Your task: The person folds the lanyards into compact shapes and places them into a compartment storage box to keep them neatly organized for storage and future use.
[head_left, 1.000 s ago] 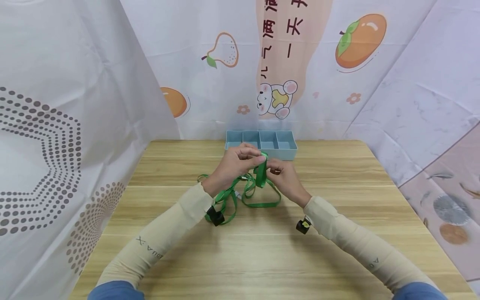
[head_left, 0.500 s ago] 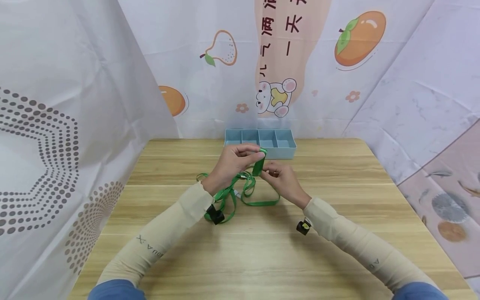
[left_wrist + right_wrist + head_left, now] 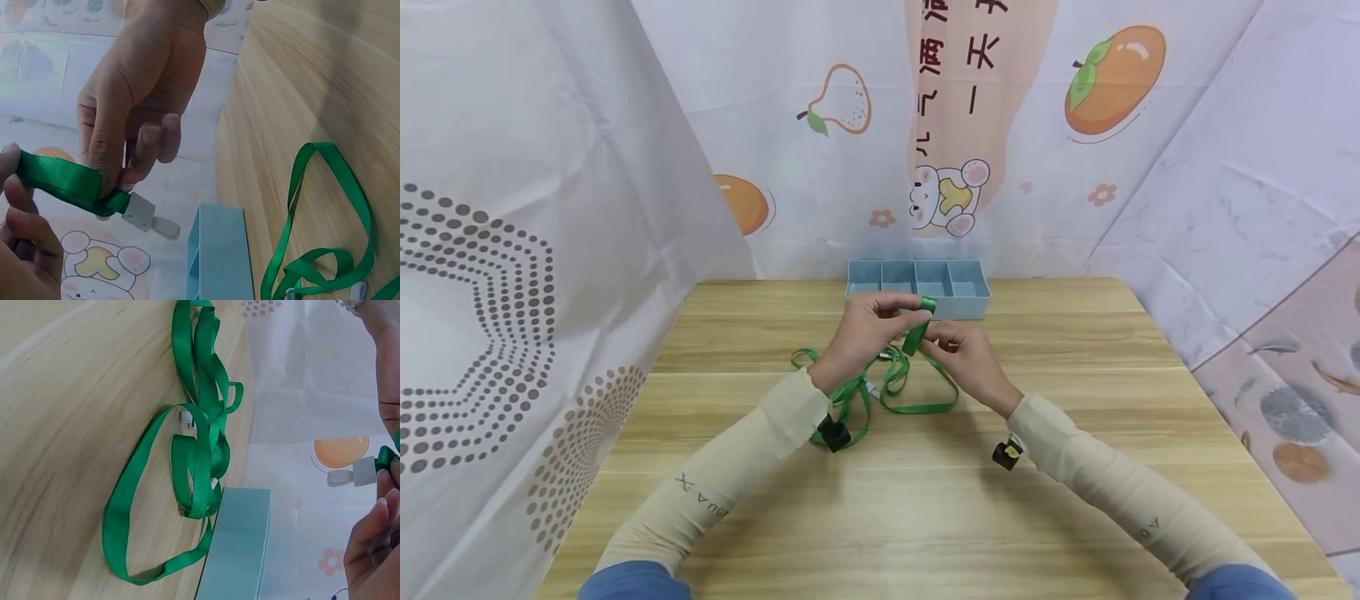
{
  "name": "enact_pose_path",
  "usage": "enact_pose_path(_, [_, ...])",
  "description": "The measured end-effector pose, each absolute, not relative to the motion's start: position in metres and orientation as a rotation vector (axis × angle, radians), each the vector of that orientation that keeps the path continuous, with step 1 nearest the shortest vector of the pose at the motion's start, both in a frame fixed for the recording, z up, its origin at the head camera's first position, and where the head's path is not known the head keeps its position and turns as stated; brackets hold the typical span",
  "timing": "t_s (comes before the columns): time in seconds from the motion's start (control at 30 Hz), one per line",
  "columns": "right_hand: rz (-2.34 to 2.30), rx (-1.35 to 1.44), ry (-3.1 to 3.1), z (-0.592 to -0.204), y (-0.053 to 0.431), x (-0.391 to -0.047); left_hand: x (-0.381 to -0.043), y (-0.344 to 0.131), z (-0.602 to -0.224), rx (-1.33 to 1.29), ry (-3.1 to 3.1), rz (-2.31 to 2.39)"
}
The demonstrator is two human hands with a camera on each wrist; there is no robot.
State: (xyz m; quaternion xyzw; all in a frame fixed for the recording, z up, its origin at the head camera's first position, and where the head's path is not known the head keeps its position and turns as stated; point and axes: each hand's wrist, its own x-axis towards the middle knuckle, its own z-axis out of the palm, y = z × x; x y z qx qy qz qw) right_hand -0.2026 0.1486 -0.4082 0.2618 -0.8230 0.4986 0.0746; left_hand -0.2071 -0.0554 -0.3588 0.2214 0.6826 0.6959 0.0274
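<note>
A green ribbon lanyard (image 3: pixel 916 337), folded into a short flat bundle, is held above the table between both hands. My left hand (image 3: pixel 868 333) pinches its upper end between thumb and fingers. Lower and to the right, my right hand (image 3: pixel 966 358) pinches the bundle near its other end, as the left wrist view shows. A white plastic clip (image 3: pixel 139 211) sticks out of the ribbon beside the right fingertips (image 3: pixel 106 187). Below the hands, more green lanyards (image 3: pixel 209 450) lie in a loose tangle on the table, partly hidden by my left hand in the head view.
A light blue box (image 3: pixel 958 308) with several compartments stands at the table's back edge, just behind the hands. The wooden table (image 3: pixel 917 500) reaches toward the body. Printed cloth (image 3: pixel 820 175) hangs behind and at both sides.
The folded ribbon hung lower a second ago; its bottom end has risen and tilted leftward. My right fingers have come slightly left onto it. My left hand keeps its pinch.
</note>
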Motion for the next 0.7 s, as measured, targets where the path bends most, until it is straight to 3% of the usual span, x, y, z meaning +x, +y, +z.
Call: enact_pose_path(0.7, [1.931, 0.641, -2.497, -0.4011, 0.1461, -0.1957, -0.2083, -0.0531, -0.3655, 0.753, 2.109, 2.306])
